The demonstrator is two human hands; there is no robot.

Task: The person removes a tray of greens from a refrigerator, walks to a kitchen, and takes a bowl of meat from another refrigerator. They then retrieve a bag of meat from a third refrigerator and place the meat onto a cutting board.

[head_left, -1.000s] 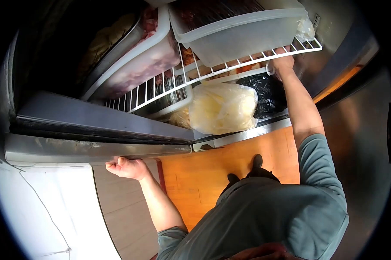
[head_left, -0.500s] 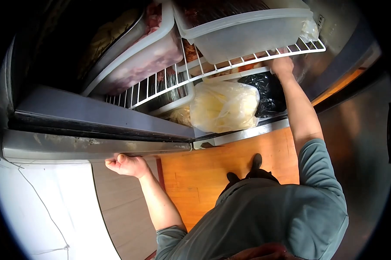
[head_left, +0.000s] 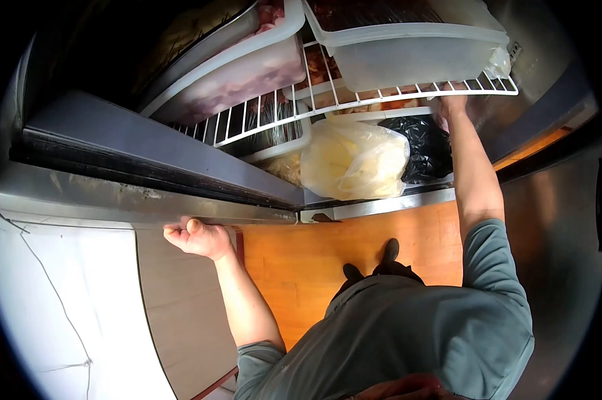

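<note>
My right hand (head_left: 454, 105) reaches in below the front of a white wire shelf (head_left: 274, 125) in a refrigerator. The shelf and the bin above hide its fingers, and what they hold, if anything, cannot be made out. Just below its wrist lies a black plastic bag (head_left: 417, 150). Beside that bag sits a clear plastic bag (head_left: 354, 160) with pale yellow contents. My left hand (head_left: 199, 239) is at the lower edge of a steel refrigerator panel (head_left: 134, 197), fingers curled and thumb up, with nothing visible in it.
On the wire shelf stand a translucent bin (head_left: 407, 60) and another bin with pink meat (head_left: 241, 87). Below are a film-covered tub (head_left: 294, 145) and more food. A steel door (head_left: 547, 200) stands at right. The wooden floor (head_left: 287, 267) lies beneath.
The view has shifted a little, so the shelf and bags appear farther right. My right hand is still under the shelf, its fingers now more hidden. My left hand stays by the steel edge.
</note>
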